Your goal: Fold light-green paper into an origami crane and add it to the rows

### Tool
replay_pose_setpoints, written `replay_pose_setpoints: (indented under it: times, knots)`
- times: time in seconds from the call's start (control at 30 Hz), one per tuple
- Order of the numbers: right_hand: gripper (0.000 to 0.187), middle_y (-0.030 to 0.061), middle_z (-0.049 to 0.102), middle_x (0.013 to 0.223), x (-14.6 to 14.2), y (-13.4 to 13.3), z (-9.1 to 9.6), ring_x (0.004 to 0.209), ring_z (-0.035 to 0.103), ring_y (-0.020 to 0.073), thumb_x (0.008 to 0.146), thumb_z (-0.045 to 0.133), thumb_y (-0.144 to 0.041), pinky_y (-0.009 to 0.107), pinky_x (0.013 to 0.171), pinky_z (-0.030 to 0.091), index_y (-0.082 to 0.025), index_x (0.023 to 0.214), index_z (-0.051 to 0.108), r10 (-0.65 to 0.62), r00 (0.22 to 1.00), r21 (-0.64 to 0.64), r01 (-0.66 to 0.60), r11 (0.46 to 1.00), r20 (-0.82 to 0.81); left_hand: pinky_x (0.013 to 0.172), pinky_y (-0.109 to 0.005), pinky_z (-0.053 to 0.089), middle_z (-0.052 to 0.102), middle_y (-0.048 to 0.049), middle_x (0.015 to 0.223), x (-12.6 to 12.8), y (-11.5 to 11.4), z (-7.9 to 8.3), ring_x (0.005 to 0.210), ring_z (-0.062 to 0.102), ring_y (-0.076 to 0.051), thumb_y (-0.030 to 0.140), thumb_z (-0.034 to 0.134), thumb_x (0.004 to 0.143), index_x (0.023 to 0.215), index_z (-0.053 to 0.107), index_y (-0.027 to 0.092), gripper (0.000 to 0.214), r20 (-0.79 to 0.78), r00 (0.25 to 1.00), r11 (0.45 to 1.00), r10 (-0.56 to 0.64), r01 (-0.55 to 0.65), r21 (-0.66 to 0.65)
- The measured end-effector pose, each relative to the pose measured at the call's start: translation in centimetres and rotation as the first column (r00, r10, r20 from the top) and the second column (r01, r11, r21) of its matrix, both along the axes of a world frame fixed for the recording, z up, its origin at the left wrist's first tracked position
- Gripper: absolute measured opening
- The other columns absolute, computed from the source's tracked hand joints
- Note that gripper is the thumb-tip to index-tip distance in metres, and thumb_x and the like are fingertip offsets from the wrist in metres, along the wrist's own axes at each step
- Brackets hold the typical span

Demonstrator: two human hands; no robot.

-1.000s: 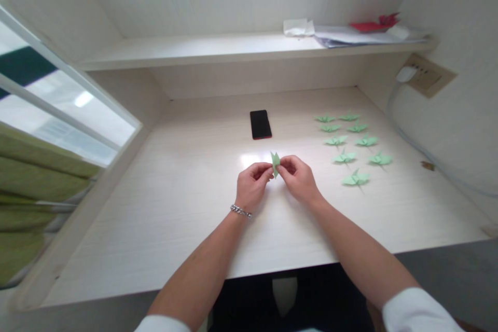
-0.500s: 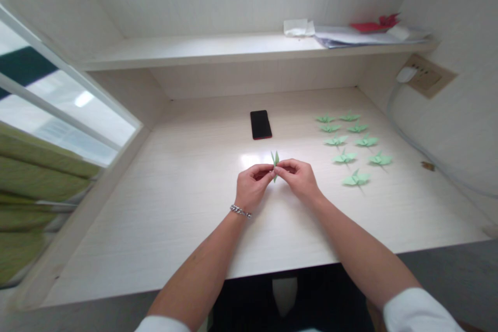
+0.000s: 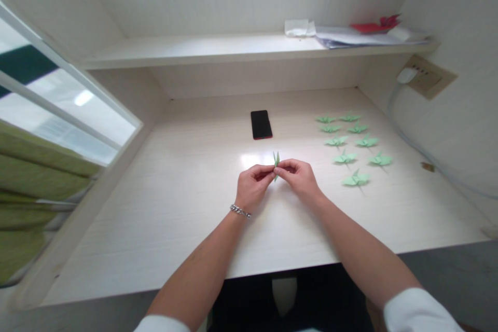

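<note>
A small green folded paper piece (image 3: pixel 276 158) stands upright between my fingertips, two narrow points spread at its top. My left hand (image 3: pixel 253 185) pinches it from the left side. From the right, my right hand (image 3: pixel 299 176) pinches it too, the fingertips of both hands nearly meeting. The fingers cover the middle of the paper; a short tip shows below them. To the right, several green paper cranes (image 3: pixel 356 179) lie on the desk in two rough columns, wings spread.
A dark phone (image 3: pixel 261 124) lies on the white desk (image 3: pixel 175 192) beyond my hands. Papers (image 3: pixel 350 36) and a red item rest on the shelf (image 3: pixel 202 51). A cable (image 3: pixel 404 137) runs from the wall socket (image 3: pixel 430 78) down the right side. A green curtain (image 3: pixel 39 192) hangs at left.
The two top points of the folded paper stand slightly differently and look a little further apart. Both hands keep almost the same place and grip.
</note>
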State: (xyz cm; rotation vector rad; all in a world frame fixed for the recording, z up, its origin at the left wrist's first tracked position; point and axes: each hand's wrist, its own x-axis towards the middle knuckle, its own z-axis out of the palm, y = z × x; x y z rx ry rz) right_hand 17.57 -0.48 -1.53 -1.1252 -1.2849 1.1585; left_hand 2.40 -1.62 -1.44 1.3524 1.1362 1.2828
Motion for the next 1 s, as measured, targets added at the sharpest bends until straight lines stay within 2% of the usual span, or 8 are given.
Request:
replay_pose_setpoints:
  times: [0.13, 0.27, 0.5, 0.6, 0.67, 0.8, 0.87, 1.0]
  knots:
    - [0.026, 0.0061, 0.070, 0.078, 0.1, 0.1, -0.2, 0.072, 0.064, 0.0192, 0.065, 0.074, -0.038, 0.031, 0.070, 0.051, -0.016, 0.078, 0.069, 0.011, 1.000, -0.006, -0.011, 1.000, -0.011, 0.080, -0.037, 0.056, 0.073, -0.0098, 0.090, 0.0, 0.0, 0.0, 0.082, 0.069, -0.022, 0.032, 0.076, 0.067, 0.089, 0.073, 0.015, 0.028, 0.038, 0.999, 1.000, -0.008, 0.008, -0.021]
    - [0.026, 0.0057, 0.069, 0.078, 0.1, 0.2, -0.4, 0.072, 0.063, 0.0186, 0.069, 0.070, -0.038, 0.030, 0.070, 0.050, -0.015, 0.081, 0.068, 0.038, 0.999, -0.008, -0.039, 0.999, -0.030, 0.080, -0.035, 0.055, 0.073, -0.0097, 0.092, 0.0, -0.1, 0.3, 0.083, 0.068, -0.021, 0.032, 0.073, 0.070, 0.091, 0.072, 0.015, 0.027, 0.007, 1.000, 1.000, -0.011, 0.011, -0.005]
    - [0.019, 0.0042, 0.067, 0.081, -0.3, -0.5, 0.1, 0.073, 0.061, 0.0175, 0.080, 0.058, -0.035, 0.029, 0.069, 0.049, -0.018, 0.084, 0.064, -0.066, 0.980, 0.132, 0.041, 0.990, 0.188, 0.075, -0.033, 0.056, 0.072, -0.0073, 0.089, 0.3, -0.1, 0.0, 0.079, 0.068, -0.019, 0.031, 0.067, 0.075, 0.093, 0.070, 0.017, 0.023, -0.096, 0.992, 0.997, 0.078, -0.075, 0.028]
    - [0.017, 0.0040, 0.066, 0.081, -0.5, -0.8, 0.3, 0.073, 0.060, 0.0171, 0.082, 0.055, -0.034, 0.028, 0.068, 0.048, -0.018, 0.084, 0.063, -0.080, 0.971, 0.165, 0.043, 0.985, 0.224, 0.071, -0.031, 0.056, 0.072, -0.0065, 0.087, 0.3, -0.2, 0.0, 0.078, 0.068, -0.018, 0.033, 0.067, 0.075, 0.090, 0.071, 0.018, 0.021, -0.160, 0.980, 0.993, 0.115, -0.109, 0.046]
    - [0.017, 0.0040, 0.065, 0.082, -0.6, -0.8, 0.3, 0.073, 0.060, 0.0169, 0.083, 0.055, -0.033, 0.028, 0.067, 0.048, -0.018, 0.085, 0.062, -0.078, 0.970, 0.177, 0.037, 0.983, 0.231, 0.072, -0.031, 0.056, 0.071, -0.0071, 0.093, 0.2, -0.3, 0.1, 0.085, 0.067, -0.019, 0.035, 0.067, 0.075, 0.088, 0.072, 0.019, 0.021, -0.178, 0.975, 0.990, 0.133, -0.121, 0.077]
    - [0.017, 0.0039, 0.064, 0.081, -0.5, -0.8, 0.4, 0.073, 0.060, 0.0166, 0.083, 0.054, -0.033, 0.028, 0.066, 0.048, -0.018, 0.086, 0.061, -0.063, 0.975, 0.178, 0.024, 0.984, 0.214, 0.077, -0.032, 0.055, 0.071, -0.0072, 0.095, 0.2, -0.4, 0.3, 0.086, 0.067, -0.019, 0.035, 0.067, 0.075, 0.088, 0.073, 0.019, 0.021, -0.155, 0.979, 0.988, 0.133, -0.119, 0.098]
    - [0.017, 0.0040, 0.064, 0.081, -0.5, -0.7, 0.5, 0.073, 0.060, 0.0167, 0.083, 0.054, -0.033, 0.028, 0.066, 0.049, -0.018, 0.086, 0.061, -0.062, 0.978, 0.176, 0.026, 0.984, 0.201, 0.077, -0.033, 0.055, 0.072, -0.0071, 0.090, 0.3, -0.3, 0.2, 0.081, 0.067, -0.019, 0.034, 0.069, 0.074, 0.091, 0.072, 0.018, 0.023, -0.108, 0.987, 0.991, 0.118, -0.111, 0.074]
    - [0.018, 0.0058, 0.066, 0.088, -0.6, -0.8, 0.5, 0.079, 0.062, 0.0181, 0.082, 0.056, -0.033, 0.030, 0.072, 0.051, -0.018, 0.089, 0.062, -0.044, 0.982, 0.175, 0.011, 0.984, 0.186, 0.080, -0.035, 0.055, 0.072, -0.0088, 0.092, 0.3, -0.1, 0.0, 0.084, 0.068, -0.020, 0.032, 0.071, 0.073, 0.095, 0.070, 0.016, 0.028, -0.001, 0.996, 0.994, 0.094, -0.094, 0.052]
